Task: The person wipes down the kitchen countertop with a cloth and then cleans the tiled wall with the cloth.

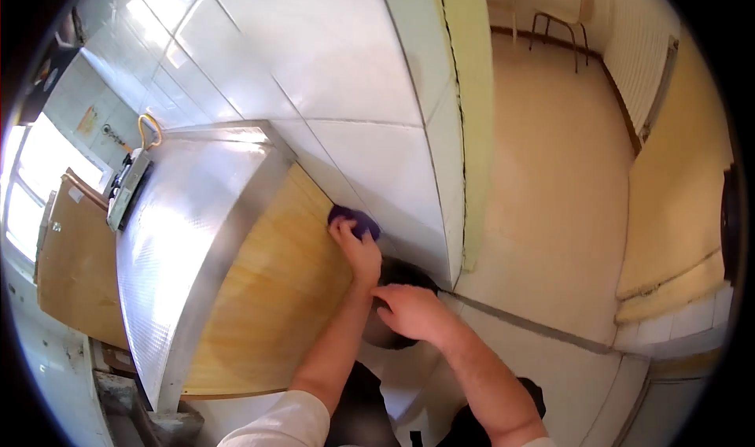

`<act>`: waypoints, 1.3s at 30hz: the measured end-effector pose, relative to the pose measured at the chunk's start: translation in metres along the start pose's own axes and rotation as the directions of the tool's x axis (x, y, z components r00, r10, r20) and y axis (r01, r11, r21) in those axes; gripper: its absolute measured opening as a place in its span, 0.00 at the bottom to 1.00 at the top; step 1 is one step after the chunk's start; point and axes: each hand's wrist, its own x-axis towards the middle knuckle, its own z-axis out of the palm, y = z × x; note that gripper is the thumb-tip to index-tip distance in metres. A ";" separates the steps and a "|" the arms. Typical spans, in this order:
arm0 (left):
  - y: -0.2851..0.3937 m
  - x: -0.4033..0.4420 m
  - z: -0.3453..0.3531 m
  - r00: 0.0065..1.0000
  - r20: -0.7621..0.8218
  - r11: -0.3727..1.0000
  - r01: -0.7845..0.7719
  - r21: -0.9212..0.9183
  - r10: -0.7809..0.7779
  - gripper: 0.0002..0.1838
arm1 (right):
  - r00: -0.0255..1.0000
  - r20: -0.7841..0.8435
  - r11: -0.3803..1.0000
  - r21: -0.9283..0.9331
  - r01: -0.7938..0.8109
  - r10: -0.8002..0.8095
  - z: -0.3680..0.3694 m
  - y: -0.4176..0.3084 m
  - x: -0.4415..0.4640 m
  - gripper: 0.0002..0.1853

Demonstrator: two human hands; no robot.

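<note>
My left hand [359, 252] presses a dark purple cloth [363, 223] into the corner between the wooden side panel [271, 278] and the white tiled wall [370, 160]. Its fingers are closed on the cloth. Close by my left wrist is my right hand [414, 312], its fingers curled and thumb bent inward. Whatever may be in those fingers is hidden. Beneath both hands a dark round container [385, 335] stands on the floor, partly covered by my arms.
The panel belongs to a counter with a shiny metal top [185, 179], bearing a gas stove [128, 189] with a yellow hose [149, 128]. A brown board [79, 266] leans at left. Past the wall's edge, a chair [568, 26] stands near a radiator [638, 53].
</note>
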 end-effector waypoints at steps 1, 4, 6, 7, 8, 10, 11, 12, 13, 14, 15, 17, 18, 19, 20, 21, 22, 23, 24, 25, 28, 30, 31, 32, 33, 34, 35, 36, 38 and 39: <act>0.019 0.013 -0.006 1.000 -0.030 1.000 -0.002 0.011 0.002 0.17 | 0.999 -0.029 1.000 -0.017 -0.015 0.014 -0.002 0.002 -0.001 0.21; 0.093 0.062 -0.029 0.976 -0.113 0.980 -0.193 -0.044 0.187 0.14 | 0.990 -0.139 0.999 -0.048 -0.022 0.015 0.009 0.019 -0.005 0.16; 0.139 0.084 -0.035 0.946 -0.199 0.959 -0.273 -0.075 0.254 0.15 | 0.994 -0.072 0.992 -0.091 -0.088 0.082 0.004 0.020 -0.002 0.15; 0.142 0.087 -0.031 0.947 -0.223 0.954 -0.265 -0.143 0.229 0.16 | 0.992 -0.065 0.989 -0.094 -0.112 0.106 0.002 0.015 -0.003 0.14; 0.142 0.088 -0.029 0.947 -0.247 0.944 -0.258 -0.207 0.204 0.16 | 0.986 -0.013 0.979 -0.117 -0.164 0.164 0.000 0.013 -0.004 0.14; 0.110 0.071 -0.022 0.936 -0.206 0.952 -0.300 -0.051 0.284 0.18 | 0.958 0.089 0.952 -0.168 -0.257 0.274 -0.002 0.010 -0.003 0.15; 0.086 0.057 -0.018 0.930 -0.182 0.947 -0.321 0.030 0.320 0.20 | 0.933 0.125 0.929 -0.202 -0.309 0.338 -0.005 0.014 -0.002 0.16; 0.061 0.038 -0.011 0.950 -0.159 0.962 -0.272 0.008 0.270 0.20 | 0.904 0.156 0.903 -0.240 -0.358 0.399 -0.010 0.020 -0.001 0.16; 0.036 0.016 0.001 0.965 -0.138 0.974 -0.225 -0.017 0.221 0.21 | 0.891 0.099 0.879 -0.244 -0.410 0.443 -0.016 0.021 -0.003 0.16; 0.015 -0.009 0.012 0.992 -0.103 0.997 -0.072 0.015 0.073 0.20 | 0.891 0.032 0.874 -0.212 -0.437 0.453 -0.019 0.024 -0.006 0.17; -0.006 -0.033 0.024 0.993 -0.067 0.994 0.095 -0.047 -0.098 0.18 | 0.886 -0.030 0.870 -0.181 -0.459 0.462 -0.019 0.027 -0.009 0.17; -0.057 -0.083 0.046 0.946 0.070 0.946 0.321 -0.049 -0.318 0.21 | 0.847 -0.020 0.835 -0.154 -0.528 0.532 -0.031 0.024 -0.009 0.19; -0.062 -0.106 0.056 0.906 0.108 0.910 0.415 -0.025 -0.410 0.22 | 0.834 -0.036 0.820 -0.163 -0.549 0.551 -0.030 0.030 -0.008 0.19; -0.060 -0.122 0.061 0.848 0.164 0.851 0.520 -0.071 -0.505 0.22 | 0.820 -0.047 0.805 -0.170 -0.569 0.570 -0.026 0.040 -0.008 0.19; -0.057 -0.135 0.067 0.774 0.188 0.778 0.625 -0.067 -0.605 0.22 | 0.807 -0.057 0.790 -0.175 -0.588 0.588 -0.022 0.046 -0.008 0.19; -0.053 -0.133 0.065 0.723 0.213 0.718 0.686 -0.114 -0.657 0.21 | 0.768 -0.027 0.746 -0.219 -0.629 0.640 -0.023 0.048 -0.004 0.21; -0.041 -0.125 0.061 0.671 0.245 0.652 0.740 -0.161 -0.700 0.19 | 0.767 -0.042 0.741 -0.226 -0.632 0.641 -0.021 0.052 -0.001 0.21; -0.035 -0.111 0.057 0.659 0.252 0.598 0.750 -0.281 -0.708 0.18 | 0.762 -0.058 0.734 -0.233 -0.638 0.645 -0.020 0.058 0.000 0.22; -0.025 -0.088 0.048 0.646 0.265 0.533 0.750 -0.391 -0.716 0.17 | 0.753 -0.073 0.723 -0.235 -0.650 0.653 -0.018 0.062 -0.001 0.22; -0.012 -0.060 0.036 0.784 0.160 0.697 0.610 -0.376 -0.600 0.16 | 0.766 -0.098 0.739 -0.207 -0.640 0.636 -0.017 0.063 -0.002 0.23; 0.051 0.016 -0.003 0.985 -0.128 0.951 0.069 -0.302 -0.112 0.15 | 0.771 -0.153 0.762 -0.124 -0.635 0.618 -0.017 0.066 -0.005 0.24; 0.077 0.024 -0.007 0.990 -0.135 0.960 -0.005 -0.281 -0.034 0.15 | 0.762 -0.157 0.759 -0.093 -0.645 0.628 -0.024 0.060 -0.007 0.23; 0.072 0.015 0.001 0.985 -0.166 0.955 -0.005 -0.296 -0.047 0.18 | 0.748 -0.184 0.753 -0.055 -0.655 0.637 -0.028 0.057 -0.008 0.23; 0.066 -0.001 0.005 0.993 -0.116 0.963 -0.049 -0.265 0.018 0.20 | 0.734 -0.212 0.749 -0.013 -0.662 0.645 -0.032 0.054 -0.009 0.23; 0.057 -0.028 0.018 0.995 -0.089 0.971 0.016 -0.238 -0.038 0.22 | 0.719 -0.240 0.745 0.030 -0.666 0.653 -0.036 0.053 -0.010 0.22; 0.049 -0.061 0.036 0.993 -0.064 0.975 0.081 -0.208 -0.097 0.24 | 0.706 -0.284 0.747 0.060 -0.662 0.648 -0.040 0.055 -0.010 0.22; 0.044 -0.095 0.048 0.982 0.002 0.959 0.185 -0.213 -0.189 0.25 | 0.692 -0.325 0.750 0.090 -0.656 0.644 -0.045 0.060 -0.013 0.21; 0.040 -0.128 0.059 0.958 0.069 0.935 0.288 -0.208 -0.280 0.26 | 0.677 -0.362 0.752 0.118 -0.648 0.641 -0.049 0.065 -0.015 0.21; 0.037 -0.178 0.084 0.856 0.103 0.844 0.517 -0.142 -0.507 0.25 | 0.670 -0.442 0.795 0.213 -0.567 0.597 -0.050 0.085 -0.018 0.18; 0.036 -0.191 0.091 0.794 0.167 0.777 0.607 -0.166 -0.585 0.24 | 0.660 -0.456 0.800 0.278 -0.531 0.597 -0.053 0.088 -0.019 0.17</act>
